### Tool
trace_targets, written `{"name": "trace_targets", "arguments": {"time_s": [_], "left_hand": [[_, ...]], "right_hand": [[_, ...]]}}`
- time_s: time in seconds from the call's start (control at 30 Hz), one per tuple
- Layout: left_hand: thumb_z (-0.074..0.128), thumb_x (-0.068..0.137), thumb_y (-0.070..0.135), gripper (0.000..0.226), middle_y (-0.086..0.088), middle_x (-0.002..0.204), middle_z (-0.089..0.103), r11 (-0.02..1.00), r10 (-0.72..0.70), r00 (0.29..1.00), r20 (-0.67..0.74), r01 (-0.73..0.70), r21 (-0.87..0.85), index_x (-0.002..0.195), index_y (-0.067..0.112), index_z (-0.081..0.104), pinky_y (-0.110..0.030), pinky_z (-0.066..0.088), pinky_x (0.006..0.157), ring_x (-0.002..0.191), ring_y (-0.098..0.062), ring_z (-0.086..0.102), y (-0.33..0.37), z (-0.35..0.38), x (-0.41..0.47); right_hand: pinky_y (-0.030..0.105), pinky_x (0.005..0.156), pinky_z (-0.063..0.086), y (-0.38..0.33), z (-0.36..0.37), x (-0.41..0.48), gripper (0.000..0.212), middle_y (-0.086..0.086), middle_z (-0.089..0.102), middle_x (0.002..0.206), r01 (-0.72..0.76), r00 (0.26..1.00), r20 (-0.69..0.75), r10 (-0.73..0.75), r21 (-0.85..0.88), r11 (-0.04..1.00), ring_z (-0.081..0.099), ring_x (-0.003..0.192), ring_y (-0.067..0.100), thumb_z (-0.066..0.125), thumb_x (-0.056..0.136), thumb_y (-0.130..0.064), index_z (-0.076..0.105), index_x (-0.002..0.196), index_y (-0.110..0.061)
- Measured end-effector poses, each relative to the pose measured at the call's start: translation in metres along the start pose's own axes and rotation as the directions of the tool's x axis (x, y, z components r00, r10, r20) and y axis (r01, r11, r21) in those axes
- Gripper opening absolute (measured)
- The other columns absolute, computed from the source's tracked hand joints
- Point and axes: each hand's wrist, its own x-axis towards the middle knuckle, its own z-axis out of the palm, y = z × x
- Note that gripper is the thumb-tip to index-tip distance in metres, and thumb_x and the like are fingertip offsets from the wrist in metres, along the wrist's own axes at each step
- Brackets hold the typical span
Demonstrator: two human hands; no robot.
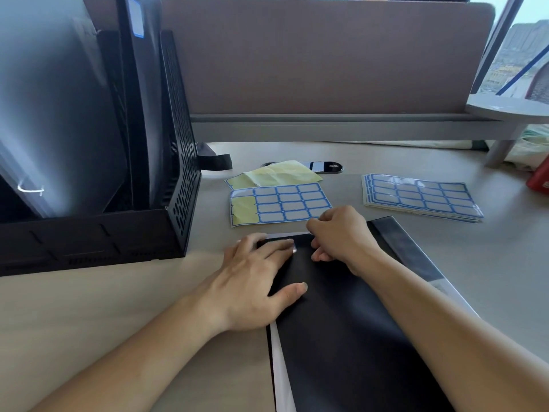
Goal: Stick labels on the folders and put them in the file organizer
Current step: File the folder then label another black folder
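A black folder (pixel 344 328) lies flat on the desk in front of me. My left hand (pixel 252 281) rests spread on its top left corner, fingers pressing a blue-edged label (pixel 292 246), most of which they cover. My right hand (pixel 341 236) sits curled at the folder's top edge, fingers bent; nothing shows in it. A partly used label sheet (pixel 279 206) lies just beyond the folder. The black mesh file organizer (pixel 181 162) stands at the left with a labelled dark folder (pixel 139 84) upright in it.
A stack of full label sheets (pixel 421 197) lies at the right. Yellow backing paper (pixel 282 173) and a dark phone-like object (pixel 326 167) sit behind the used sheet. A red object (pixel 539 176) is at the right edge. A partition wall (pixel 326 55) closes off the back.
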Motion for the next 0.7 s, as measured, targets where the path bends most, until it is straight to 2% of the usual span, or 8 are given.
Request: {"name": "trace_targets", "arguments": {"time_s": [0.07, 0.17, 0.3, 0.4, 0.43, 0.5, 0.57, 0.7], "left_hand": [[0.018, 0.077, 0.08, 0.088, 0.024, 0.156, 0.025, 1.0, 0.01, 1.0, -0.029, -0.01, -0.006, 0.149, 0.032, 0.032, -0.032, 0.016, 0.117, 0.143, -0.008, 0.012, 0.001, 0.0, 0.001], [0.011, 0.078, 0.08, 0.09, 0.019, 0.157, 0.024, 0.998, 0.036, 0.999, -0.035, -0.034, 0.051, 0.152, 0.03, 0.026, -0.033, 0.01, 0.119, 0.143, -0.01, 0.012, 0.002, 0.001, 0.002], [0.006, 0.078, 0.08, 0.091, 0.018, 0.16, 0.016, 0.997, 0.022, 1.0, -0.002, -0.022, 0.08, 0.154, 0.032, 0.022, -0.036, 0.003, 0.12, 0.146, -0.015, 0.002, 0.002, 0.003, 0.001], [0.003, 0.077, 0.083, 0.093, 0.019, 0.161, 0.013, 0.999, 0.013, 1.0, -0.027, -0.012, 0.038, 0.155, 0.034, 0.017, -0.037, 0.006, 0.121, 0.146, -0.014, 0.002, -0.003, 0.002, -0.001], [0.004, 0.075, 0.087, 0.097, 0.019, 0.159, 0.019, 1.0, 0.0, 0.998, -0.062, 0.0, -0.001, 0.153, 0.034, 0.023, -0.038, 0.012, 0.12, 0.145, -0.013, 0.008, -0.008, 0.001, -0.002], [0.007, 0.077, 0.088, 0.094, 0.02, 0.149, 0.038, 0.998, 0.0, 0.986, -0.167, -0.01, -0.06, 0.143, 0.033, 0.047, -0.042, 0.026, 0.115, 0.138, -0.011, 0.024, -0.021, -0.001, -0.005], [0.017, 0.083, 0.084, 0.083, 0.022, 0.137, 0.049, 0.996, 0.006, 0.976, -0.217, -0.025, -0.085, 0.13, 0.032, 0.062, -0.044, 0.034, 0.109, 0.13, -0.01, 0.034, -0.031, -0.001, -0.006], [0.027, 0.079, 0.082, 0.079, 0.026, 0.135, 0.051, 0.998, -0.016, 0.984, -0.179, 0.005, -0.063, 0.128, 0.031, 0.064, -0.038, 0.034, 0.11, 0.129, -0.007, 0.034, -0.027, -0.004, -0.004]], "right_hand": [[0.024, 0.049, 0.052, 0.0, 0.0, 0.0, 0.019, 0.005, 0.07, 0.059, 0.006, 1.0, 0.0, -0.006, -0.005, 1.0, 0.069, 0.047, 0.022, 0.055, 0.088, -0.017, 0.067, 0.08, -0.004], [0.026, 0.051, 0.054, 0.0, 0.001, -0.001, 0.02, 0.008, 0.071, 0.061, 0.016, 1.0, -0.001, -0.016, -0.022, 1.0, 0.069, 0.047, 0.022, 0.055, 0.088, -0.017, 0.068, 0.081, -0.004], [0.026, 0.052, 0.055, -0.001, 0.001, -0.003, 0.02, 0.007, 0.072, 0.065, 0.046, 0.999, 0.021, -0.045, -0.062, 0.997, 0.069, 0.045, 0.019, 0.055, 0.087, -0.019, 0.068, 0.08, -0.007], [0.023, 0.046, 0.05, 0.001, -0.001, -0.005, 0.017, 0.001, 0.072, 0.067, 0.163, 0.986, 0.06, -0.157, -0.095, 0.982, 0.065, 0.042, 0.013, 0.057, 0.088, -0.021, 0.068, 0.077, -0.014], [0.022, 0.047, 0.049, 0.003, -0.001, -0.006, 0.016, -0.001, 0.072, 0.069, 0.245, 0.968, 0.081, -0.237, -0.118, 0.962, 0.062, 0.042, 0.007, 0.057, 0.088, -0.022, 0.068, 0.077, -0.018], [0.016, 0.057, 0.046, 0.005, -0.004, -0.007, 0.016, -0.01, 0.071, 0.082, 0.422, 0.905, 0.158, -0.396, -0.191, 0.887, 0.06, 0.051, -0.007, 0.058, 0.088, -0.019, 0.069, 0.08, -0.027], [0.014, 0.067, 0.045, 0.006, -0.005, -0.006, 0.03, -0.017, 0.068, 0.097, 0.521, 0.851, 0.223, -0.475, -0.247, 0.817, 0.057, 0.067, -0.014, 0.054, 0.086, -0.008, 0.075, 0.086, -0.03], [0.007, 0.079, 0.046, 0.007, -0.007, -0.003, 0.047, -0.014, 0.07, 0.113, 0.57, 0.82, 0.268, -0.506, -0.295, 0.767, 0.058, 0.083, -0.013, 0.045, 0.083, 0.004, 0.08, 0.099, -0.023]]}}
